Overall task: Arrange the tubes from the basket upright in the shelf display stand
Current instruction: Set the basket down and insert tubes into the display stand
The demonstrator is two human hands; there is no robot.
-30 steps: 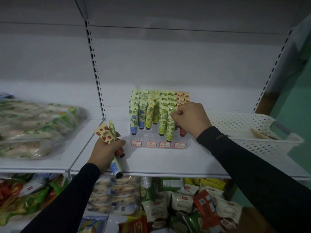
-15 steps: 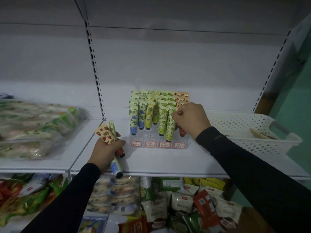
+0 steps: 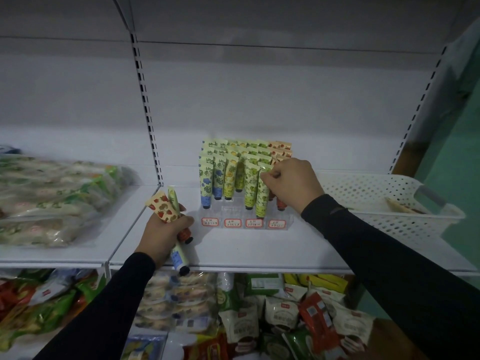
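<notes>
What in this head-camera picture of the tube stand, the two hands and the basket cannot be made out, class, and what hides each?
- Price labels on the display stand: writing too small, head view.
- Red tubes in the rightmost column: mostly hidden by the right hand.
- Left hand: covers the middles of its strawberry tube and blue tube.
- White basket: contents hidden by its wall.

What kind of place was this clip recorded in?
Most likely a small retail shop aisle: white slotted shelving, a tiered display stand with red-bordered price labels under rows of tubes, and packaged snacks stocked on the shelf below.
</notes>
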